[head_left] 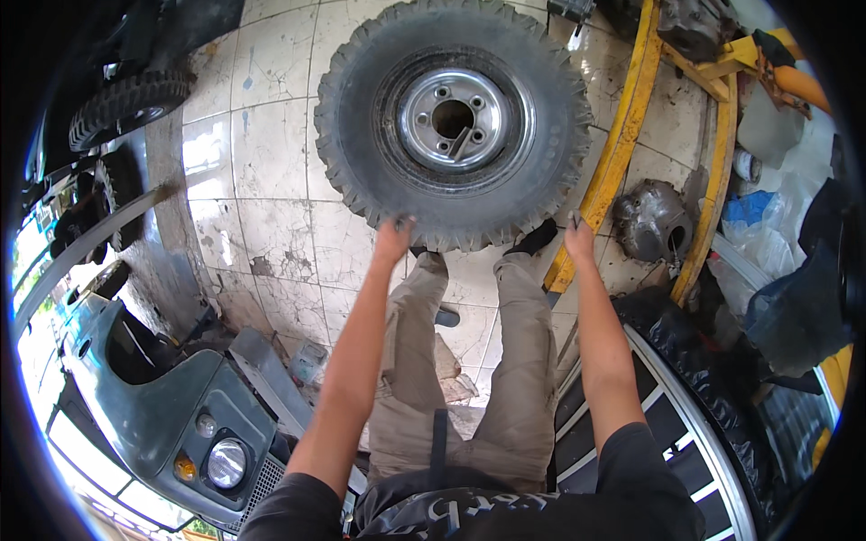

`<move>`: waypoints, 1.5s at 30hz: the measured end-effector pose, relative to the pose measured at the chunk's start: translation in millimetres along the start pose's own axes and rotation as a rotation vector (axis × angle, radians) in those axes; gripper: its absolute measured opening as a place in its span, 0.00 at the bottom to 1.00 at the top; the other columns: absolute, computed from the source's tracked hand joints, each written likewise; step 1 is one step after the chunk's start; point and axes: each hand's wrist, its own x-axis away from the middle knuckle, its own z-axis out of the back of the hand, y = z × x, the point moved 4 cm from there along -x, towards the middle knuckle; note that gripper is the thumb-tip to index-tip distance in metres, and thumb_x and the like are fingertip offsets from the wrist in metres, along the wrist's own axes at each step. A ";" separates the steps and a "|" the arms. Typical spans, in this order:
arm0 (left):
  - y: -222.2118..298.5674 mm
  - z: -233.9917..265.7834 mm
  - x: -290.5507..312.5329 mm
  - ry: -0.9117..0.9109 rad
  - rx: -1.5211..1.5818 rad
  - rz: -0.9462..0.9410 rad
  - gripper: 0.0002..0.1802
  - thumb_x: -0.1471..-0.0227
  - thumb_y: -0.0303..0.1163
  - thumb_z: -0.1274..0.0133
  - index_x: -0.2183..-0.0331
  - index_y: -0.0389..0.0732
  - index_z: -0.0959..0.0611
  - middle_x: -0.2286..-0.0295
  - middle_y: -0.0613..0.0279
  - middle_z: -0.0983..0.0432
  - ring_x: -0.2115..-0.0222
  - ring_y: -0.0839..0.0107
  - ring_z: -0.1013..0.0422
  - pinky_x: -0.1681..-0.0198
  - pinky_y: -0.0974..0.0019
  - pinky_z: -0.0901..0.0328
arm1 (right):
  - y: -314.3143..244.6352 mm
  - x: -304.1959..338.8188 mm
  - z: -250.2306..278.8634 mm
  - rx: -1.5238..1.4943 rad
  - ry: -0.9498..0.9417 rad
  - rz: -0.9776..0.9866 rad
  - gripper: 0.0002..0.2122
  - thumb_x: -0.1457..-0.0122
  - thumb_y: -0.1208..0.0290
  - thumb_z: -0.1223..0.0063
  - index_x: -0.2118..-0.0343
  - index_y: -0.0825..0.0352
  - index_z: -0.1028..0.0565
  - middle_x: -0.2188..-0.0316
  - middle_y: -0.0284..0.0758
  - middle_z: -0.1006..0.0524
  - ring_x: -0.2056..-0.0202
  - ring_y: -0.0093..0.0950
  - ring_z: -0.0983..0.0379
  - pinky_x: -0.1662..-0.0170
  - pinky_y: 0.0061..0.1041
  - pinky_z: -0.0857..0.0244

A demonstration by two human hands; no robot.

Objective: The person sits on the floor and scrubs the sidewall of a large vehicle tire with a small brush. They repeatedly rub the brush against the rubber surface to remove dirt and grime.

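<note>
- wheel [483, 121] with a knobbly black tire [361, 126] is seen laid flat on the tiled floor [275, 162], just ahead of the left hand's [394, 242] fingers and ahead-left of the right hand's [580, 242].
- green vehicle front [189, 424] with a round headlight [226, 463] is seen well behind and left of the left fingers.
- yellow metal frame [621, 135] is overlapped by the right fingertips; contact cannot be told.
- grey metal housing [651, 219] is placed right of the right fingers.
- left fingers are bent over the tire's near edge; whether it is gripped cannot be told.
- right fingers are partly curled; their opening, or anything held, cannot be made out.
</note>
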 end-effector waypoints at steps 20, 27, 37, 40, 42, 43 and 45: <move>-207.7 -54.5 -115.4 0.566 0.577 0.576 0.64 0.51 0.76 0.49 0.38 0.25 0.40 0.43 0.39 0.35 0.46 0.51 0.31 0.45 0.52 0.33 | 59.3 5.4 -226.6 -0.924 0.436 -0.643 0.32 0.25 0.52 0.69 0.37 0.84 0.41 0.36 0.57 0.36 0.36 0.46 0.39 0.34 0.34 0.48; -207.6 -65.3 -112.2 0.648 0.476 0.554 0.61 0.49 0.74 0.49 0.44 0.18 0.32 0.50 0.34 0.28 0.52 0.50 0.27 0.48 0.55 0.32 | 106.7 -22.4 -217.5 -0.910 0.289 -0.671 0.35 0.27 0.49 0.67 0.37 0.85 0.41 0.36 0.57 0.36 0.36 0.46 0.38 0.34 0.34 0.47; -183.7 -102.6 -82.9 0.436 0.344 0.460 0.52 0.40 0.64 0.51 0.42 0.18 0.35 0.48 0.36 0.28 0.49 0.52 0.29 0.44 0.58 0.36 | 95.8 -34.0 -158.8 -0.586 0.301 -0.523 0.30 0.28 0.49 0.64 0.41 0.78 0.32 0.43 0.54 0.28 0.63 0.43 0.23 0.54 0.37 0.30; -192.2 -103.2 -57.4 0.522 0.193 0.472 0.52 0.39 0.63 0.52 0.38 0.22 0.38 0.42 0.35 0.34 0.41 0.48 0.36 0.37 0.58 0.43 | 72.6 -26.1 -141.2 -0.354 0.389 -0.226 0.26 0.28 0.54 0.63 0.48 0.80 0.29 0.51 0.59 0.26 0.60 0.54 0.24 0.54 0.44 0.31; -146.4 -109.5 -44.7 0.399 0.209 0.445 0.48 0.38 0.60 0.50 0.37 0.26 0.38 0.40 0.36 0.35 0.39 0.48 0.37 0.36 0.58 0.45 | 56.0 -19.1 -117.4 -0.298 0.400 -0.143 0.24 0.28 0.57 0.61 0.53 0.80 0.26 0.57 0.61 0.24 0.59 0.58 0.26 0.54 0.48 0.33; -108.2 -112.0 -40.3 0.328 0.216 0.406 0.47 0.38 0.59 0.50 0.36 0.27 0.38 0.40 0.37 0.35 0.38 0.49 0.38 0.35 0.58 0.45 | 45.6 -9.3 -102.0 -0.312 0.352 -0.157 0.23 0.29 0.59 0.60 0.55 0.80 0.25 0.59 0.61 0.24 0.58 0.58 0.26 0.53 0.48 0.33; -27.0 -112.1 -29.8 0.240 0.275 0.312 0.43 0.38 0.54 0.47 0.37 0.29 0.36 0.40 0.38 0.34 0.39 0.49 0.36 0.36 0.58 0.44 | 17.4 -6.4 -74.6 -0.288 0.276 -0.078 0.21 0.29 0.59 0.58 0.58 0.78 0.25 0.62 0.59 0.22 0.57 0.57 0.26 0.53 0.47 0.34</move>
